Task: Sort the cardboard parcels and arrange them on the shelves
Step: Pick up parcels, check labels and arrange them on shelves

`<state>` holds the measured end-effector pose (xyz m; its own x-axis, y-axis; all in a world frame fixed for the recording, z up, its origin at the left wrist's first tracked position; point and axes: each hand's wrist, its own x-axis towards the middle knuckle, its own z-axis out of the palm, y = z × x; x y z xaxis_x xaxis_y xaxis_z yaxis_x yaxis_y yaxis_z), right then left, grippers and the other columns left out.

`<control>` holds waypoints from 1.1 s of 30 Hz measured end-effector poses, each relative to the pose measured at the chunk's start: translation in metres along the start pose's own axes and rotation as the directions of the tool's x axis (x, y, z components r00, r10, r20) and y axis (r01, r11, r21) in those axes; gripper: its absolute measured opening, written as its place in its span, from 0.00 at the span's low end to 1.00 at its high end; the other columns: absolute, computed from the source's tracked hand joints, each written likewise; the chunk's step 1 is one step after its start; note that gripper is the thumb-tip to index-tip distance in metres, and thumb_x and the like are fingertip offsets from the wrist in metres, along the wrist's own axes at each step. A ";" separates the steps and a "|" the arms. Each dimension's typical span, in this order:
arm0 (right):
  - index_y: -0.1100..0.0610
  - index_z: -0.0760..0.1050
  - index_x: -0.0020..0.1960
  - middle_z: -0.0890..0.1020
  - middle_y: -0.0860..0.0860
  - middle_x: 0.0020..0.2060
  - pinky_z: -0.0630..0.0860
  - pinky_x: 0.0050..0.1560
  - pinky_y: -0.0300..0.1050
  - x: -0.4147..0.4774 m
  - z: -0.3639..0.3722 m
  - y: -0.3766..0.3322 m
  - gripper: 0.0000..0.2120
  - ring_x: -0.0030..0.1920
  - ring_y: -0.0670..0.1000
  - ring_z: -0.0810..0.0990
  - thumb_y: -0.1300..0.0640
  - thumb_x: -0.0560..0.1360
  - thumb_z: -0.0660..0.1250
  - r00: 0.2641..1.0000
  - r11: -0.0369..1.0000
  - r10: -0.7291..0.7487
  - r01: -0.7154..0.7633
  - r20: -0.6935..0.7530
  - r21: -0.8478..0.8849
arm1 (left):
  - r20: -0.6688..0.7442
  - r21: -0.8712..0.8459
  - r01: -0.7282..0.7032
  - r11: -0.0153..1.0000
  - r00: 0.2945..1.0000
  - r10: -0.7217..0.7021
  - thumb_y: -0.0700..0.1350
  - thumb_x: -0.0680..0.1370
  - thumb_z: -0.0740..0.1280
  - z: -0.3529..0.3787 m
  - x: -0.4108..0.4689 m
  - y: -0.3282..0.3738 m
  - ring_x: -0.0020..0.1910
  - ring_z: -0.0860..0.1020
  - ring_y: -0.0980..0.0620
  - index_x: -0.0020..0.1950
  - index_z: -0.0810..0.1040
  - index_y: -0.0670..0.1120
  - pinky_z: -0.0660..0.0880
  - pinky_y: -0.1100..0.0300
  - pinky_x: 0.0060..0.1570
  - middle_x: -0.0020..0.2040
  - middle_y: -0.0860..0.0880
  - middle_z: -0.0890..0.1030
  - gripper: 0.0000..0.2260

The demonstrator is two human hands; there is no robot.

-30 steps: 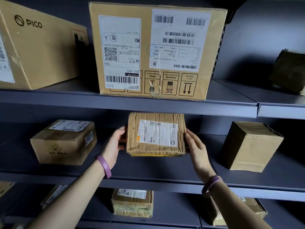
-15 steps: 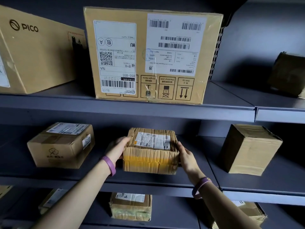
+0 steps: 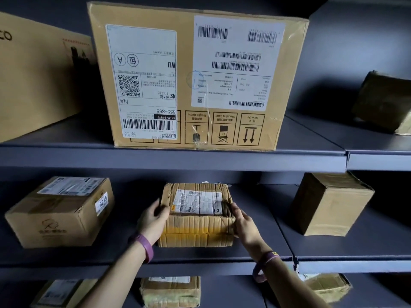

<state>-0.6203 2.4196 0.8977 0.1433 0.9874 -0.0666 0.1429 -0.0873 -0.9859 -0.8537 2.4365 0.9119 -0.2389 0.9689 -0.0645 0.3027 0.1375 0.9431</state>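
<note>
A small taped cardboard parcel (image 3: 196, 221) with a white label on top sits flat on the middle shelf (image 3: 200, 255), near the centre. My left hand (image 3: 153, 218) grips its left side, thumb over the top edge. Against the parcel's right side lies my right hand (image 3: 243, 221), fingers wrapped round the corner. Both wrists wear purple bands.
On the same shelf stand a box marked 6215 (image 3: 60, 214) at left and a plain box (image 3: 329, 205) at right. A large labelled carton (image 3: 195, 78) fills the upper shelf (image 3: 173, 158), with another carton (image 3: 37, 78) at left. More parcels (image 3: 171, 290) lie below.
The parcel was tipped from upright, label facing me, down to lie flat on the middle shelf, label up. Both hands followed it down and stayed on its sides.
</note>
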 end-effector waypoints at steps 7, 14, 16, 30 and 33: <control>0.57 0.74 0.61 0.82 0.52 0.50 0.77 0.56 0.44 -0.016 -0.011 -0.011 0.44 0.50 0.46 0.81 0.22 0.65 0.54 0.998 0.998 -0.054 0.054 -0.019 0.024 | -0.216 0.209 -0.434 0.876 0.854 0.474 0.41 0.76 0.69 0.007 -0.019 0.021 0.55 0.79 0.41 0.63 0.77 0.43 0.74 0.53 0.52 0.57 0.43 0.82 0.16; 0.54 0.76 0.61 0.81 0.55 0.58 0.72 0.66 0.59 -0.040 -0.075 -0.018 0.24 0.62 0.53 0.78 0.37 0.76 0.60 0.923 0.978 -0.202 0.211 -0.327 -0.008 | 0.109 0.030 -0.677 0.735 0.733 0.671 0.43 0.76 0.67 0.072 -0.064 0.067 0.54 0.77 0.62 0.58 0.78 0.53 0.66 0.78 0.54 0.54 0.59 0.79 0.12; 0.51 0.77 0.59 0.82 0.49 0.56 0.73 0.66 0.55 -0.044 -0.106 -0.019 0.13 0.60 0.47 0.79 0.47 0.80 0.61 0.870 0.953 -0.297 0.293 -0.393 -0.071 | 0.162 -0.077 -0.662 0.745 0.730 0.665 0.47 0.74 0.65 0.100 -0.076 0.078 0.52 0.76 0.63 0.58 0.76 0.56 0.68 0.73 0.54 0.53 0.61 0.79 0.13; 0.53 0.66 0.59 0.72 0.52 0.54 0.70 0.60 0.45 -0.014 -0.312 0.059 0.16 0.57 0.56 0.73 0.55 0.76 0.69 0.848 0.954 -0.297 0.239 -0.439 -0.183 | 0.236 -0.104 -0.228 0.968 0.940 0.247 0.40 0.78 0.66 0.308 -0.136 0.098 0.60 0.72 0.50 0.70 0.66 0.44 0.67 0.60 0.58 0.67 0.45 0.72 0.22; 0.52 0.64 0.67 0.71 0.52 0.64 0.68 0.69 0.50 -0.007 -0.321 0.081 0.20 0.66 0.53 0.71 0.50 0.78 0.66 0.962 0.982 -0.172 0.150 -0.213 -0.116 | 0.202 -0.058 -0.184 0.981 0.960 0.192 0.41 0.78 0.66 0.329 -0.144 0.093 0.62 0.70 0.51 0.73 0.63 0.45 0.67 0.60 0.58 0.68 0.47 0.71 0.25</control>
<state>-0.2955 2.3634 0.8676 0.3220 0.9365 0.1385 0.2752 0.0473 -0.9602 -0.4872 2.3779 0.9017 0.0146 0.9985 0.0534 0.2872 -0.0553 0.9563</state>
